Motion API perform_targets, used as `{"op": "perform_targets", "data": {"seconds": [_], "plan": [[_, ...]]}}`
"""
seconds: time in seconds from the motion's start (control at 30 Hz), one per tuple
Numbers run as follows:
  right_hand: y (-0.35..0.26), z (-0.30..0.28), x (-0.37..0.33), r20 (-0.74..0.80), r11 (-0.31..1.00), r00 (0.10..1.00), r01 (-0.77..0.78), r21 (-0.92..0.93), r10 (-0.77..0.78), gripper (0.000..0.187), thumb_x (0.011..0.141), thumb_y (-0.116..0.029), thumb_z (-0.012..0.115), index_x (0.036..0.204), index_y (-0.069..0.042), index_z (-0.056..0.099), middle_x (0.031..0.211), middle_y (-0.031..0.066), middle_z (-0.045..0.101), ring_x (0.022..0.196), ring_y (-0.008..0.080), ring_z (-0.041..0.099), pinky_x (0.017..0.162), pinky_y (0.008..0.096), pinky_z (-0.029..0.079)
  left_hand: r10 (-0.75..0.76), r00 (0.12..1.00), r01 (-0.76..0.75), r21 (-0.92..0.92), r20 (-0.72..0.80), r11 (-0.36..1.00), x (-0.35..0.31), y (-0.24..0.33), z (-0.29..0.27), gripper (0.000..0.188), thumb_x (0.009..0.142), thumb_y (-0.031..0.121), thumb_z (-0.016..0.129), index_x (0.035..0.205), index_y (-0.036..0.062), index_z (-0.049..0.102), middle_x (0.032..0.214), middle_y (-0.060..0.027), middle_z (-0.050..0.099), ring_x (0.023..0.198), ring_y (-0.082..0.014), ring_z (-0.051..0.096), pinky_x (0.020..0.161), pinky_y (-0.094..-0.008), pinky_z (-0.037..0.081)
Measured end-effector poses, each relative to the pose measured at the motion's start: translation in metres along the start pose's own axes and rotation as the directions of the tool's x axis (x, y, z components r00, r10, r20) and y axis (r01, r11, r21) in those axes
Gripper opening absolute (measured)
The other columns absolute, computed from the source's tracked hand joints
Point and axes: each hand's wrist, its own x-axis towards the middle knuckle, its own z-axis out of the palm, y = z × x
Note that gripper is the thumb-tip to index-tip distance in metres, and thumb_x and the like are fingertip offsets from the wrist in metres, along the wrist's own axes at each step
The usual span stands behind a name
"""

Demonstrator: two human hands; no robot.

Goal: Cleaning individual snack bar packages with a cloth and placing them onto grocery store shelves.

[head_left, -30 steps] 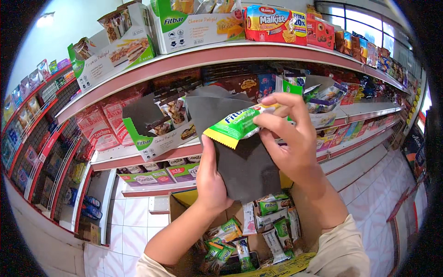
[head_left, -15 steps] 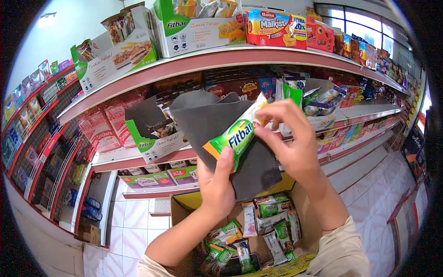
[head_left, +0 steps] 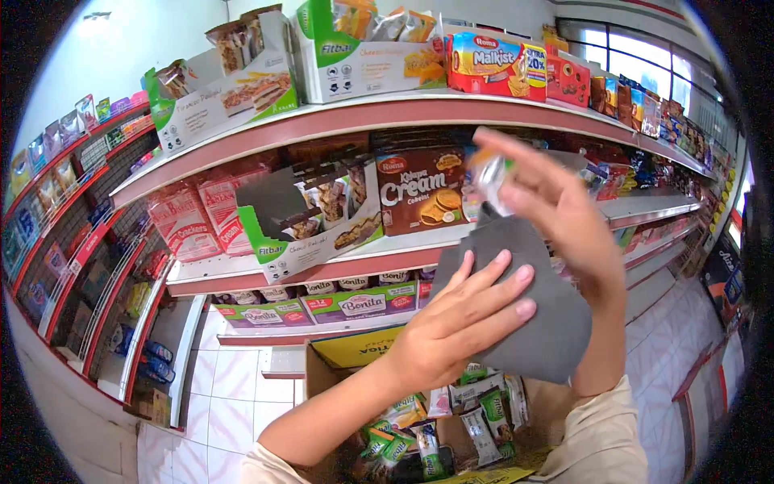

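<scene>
Holding: left hand (head_left: 463, 323) grips the grey cardboard piece (head_left: 536, 310) from its left side, fingers spread flat on its face, thumb hidden behind.
Right hand: right hand (head_left: 556, 206) is raised above the grey piece, fingers loosely curled around a blurred snack bar wrapper (head_left: 492, 173); how tightly it pinches cannot be told.
Thing's place: the grey piece hangs in the air before the middle shelf (head_left: 339, 254), over the open brown carton (head_left: 355, 355) of green-wrapped bars (head_left: 492, 411).
Edges: the grey piece's lower corner sits above the carton's contents, apart from them; its upper edge touches the right palm's heel.
Open room: a gap lies between the hands and the shelf front; tiled floor (head_left: 234, 379) shows to the left of the carton.
Change: half a second earlier the right hand pinched a green bar low against the grey piece; now it has lifted up and right, and the bar shows only as a blur.
Around: the open green-and-white display box (head_left: 310, 234) stands on the middle shelf, left of the hands.
</scene>
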Motion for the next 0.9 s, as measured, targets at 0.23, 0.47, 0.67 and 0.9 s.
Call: {"op": "perform_targets", "data": {"seconds": [0.23, 0.47, 0.67, 0.9], "plan": [[-0.078, -0.015, 0.106, -0.512, 0.746, 0.542, 0.491, -0.450, -0.666, 0.024, 0.081, 0.004, 0.055, 0.103, -0.004, 0.050, 0.093, 0.0069, 0.057, 0.085, 0.0192, 0.060, 0.069, 0.0261, 0.052, -0.134, 0.985, 0.114, -0.178, -0.104, 0.977, 0.001, -0.002, -0.003, 0.066, 0.062, -0.014, 0.046, 0.127, 0.0000, 0.045, 0.131, -0.0193, 0.044, 0.124, -0.0349, 0.039, 0.104, -0.0512, 0.026], [-0.056, -0.050, 0.228, 0.070, 0.256, 0.472, 0.590, -0.766, -0.879, 0.018, 0.079, -0.001, 0.055, 0.095, -0.001, 0.061, 0.087, 0.0145, 0.060, 0.081, 0.0202, 0.061, 0.066, 0.0300, 0.049, -0.108, 0.994, 0.107, -0.067, -0.022, 0.992, -0.001, -0.007, -0.004, 0.065, 0.064, -0.012, 0.050, 0.128, 0.0026, 0.045, 0.133, -0.0185, 0.041, 0.123, -0.0315, 0.042, 0.105, -0.0533, 0.021], [-0.064, -0.012, 0.233, 0.170, 0.325, 0.856, 0.359, -0.875, -0.488, 0.029, 0.081, -0.020, 0.054, 0.105, -0.006, 0.064, 0.076, 0.0175, 0.065, 0.065, 0.0287, 0.062, 0.065, 0.0376, 0.049, -0.176, 0.971, 0.159, -0.110, -0.161, 0.981, -0.008, -0.011, -0.006, 0.065, 0.066, -0.014, 0.044, 0.129, 0.0024, 0.043, 0.134, -0.0221, 0.039, 0.125, -0.0335, 0.039, 0.105, -0.0544, 0.018], [-0.048, -0.035, 0.240, 0.073, 0.458, 0.927, 0.249, -0.854, -0.367, 0.028, 0.079, -0.028, 0.057, 0.093, -0.006, 0.068, 0.080, 0.0178, 0.066, 0.073, 0.0311, 0.063, 0.068, 0.0381, 0.049, -0.315, 0.922, 0.282, -0.166, -0.226, 0.945, -0.009, -0.009, -0.012, 0.063, 0.070, -0.016, 0.038, 0.131, 0.0007, 0.039, 0.132, -0.0203, 0.042, 0.125, -0.0332, 0.039, 0.106, -0.0499, 0.021]]}}
